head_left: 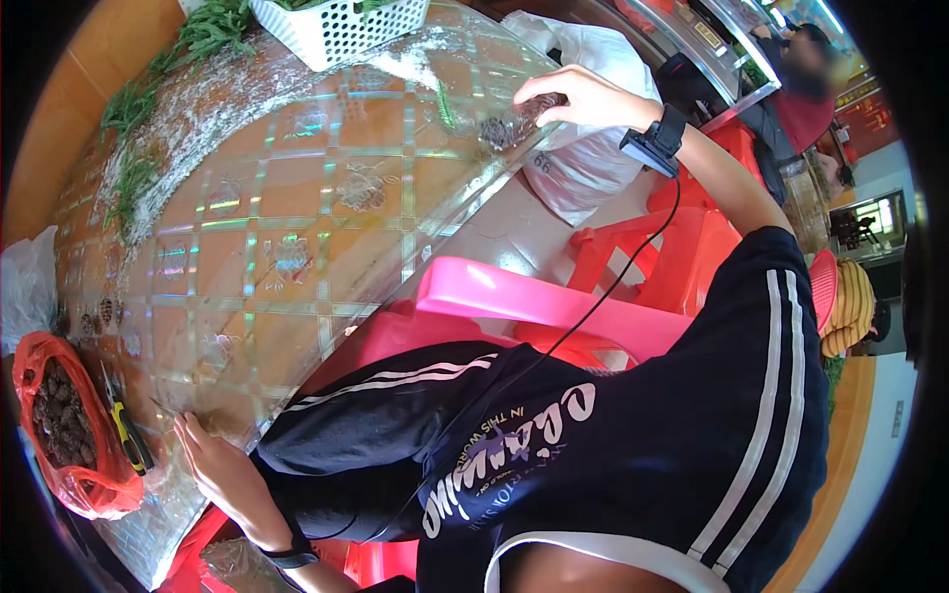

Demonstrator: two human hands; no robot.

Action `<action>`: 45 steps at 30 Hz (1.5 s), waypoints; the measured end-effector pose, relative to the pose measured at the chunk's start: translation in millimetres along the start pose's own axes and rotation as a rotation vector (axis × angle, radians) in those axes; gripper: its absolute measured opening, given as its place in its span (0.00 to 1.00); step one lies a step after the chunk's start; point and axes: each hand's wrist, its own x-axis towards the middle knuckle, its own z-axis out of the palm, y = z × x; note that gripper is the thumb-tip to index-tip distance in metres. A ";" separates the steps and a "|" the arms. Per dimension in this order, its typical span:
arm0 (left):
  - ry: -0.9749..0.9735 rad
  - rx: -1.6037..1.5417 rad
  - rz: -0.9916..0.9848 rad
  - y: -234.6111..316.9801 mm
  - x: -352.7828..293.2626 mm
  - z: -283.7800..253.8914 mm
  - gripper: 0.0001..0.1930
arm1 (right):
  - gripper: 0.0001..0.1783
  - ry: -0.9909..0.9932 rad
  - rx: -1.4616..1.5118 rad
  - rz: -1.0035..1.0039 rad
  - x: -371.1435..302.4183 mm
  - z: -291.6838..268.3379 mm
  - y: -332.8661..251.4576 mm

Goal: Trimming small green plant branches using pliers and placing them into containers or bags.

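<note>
My right hand [583,96] reaches to the table's far right edge, its fingers closed round a brown pine cone [544,103]. A second dark pine cone [494,131] lies just beside it on the table. At the lower left, my left hand [213,463] is low over the near edge, with its fingers held together. A thin dark piece [163,407] shows at those fingertips; its kind is too small to tell. Left of this hand lie pliers with yellow and black handles [129,435]. A red plastic bag [124,494] full of pine cones stands beyond them.
White powder and green sprigs [133,178] lie along the table's far left side, by a white perforated basket [341,35]. White sacks [583,178] stand past the right edge. Pink and red stools [554,306] are close to my legs. Another person [796,94] is in the background.
</note>
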 end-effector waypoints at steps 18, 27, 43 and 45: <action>-0.042 0.039 -0.016 5.0 1.8 -4.1 0.18 | 0.07 0.332 -0.347 -0.583 105.2 9.6 28.0; -0.050 0.027 -0.038 8.8 3.4 -8.2 0.17 | 0.16 -0.030 -0.084 -0.204 13.7 -10.2 15.1; -0.070 0.015 -0.040 8.8 3.6 -5.3 0.18 | 0.18 0.095 -0.308 -0.100 62.1 23.5 25.0; -0.077 0.008 -0.038 7.2 4.4 -4.9 0.19 | 0.18 0.113 -0.275 -0.094 56.4 24.7 19.5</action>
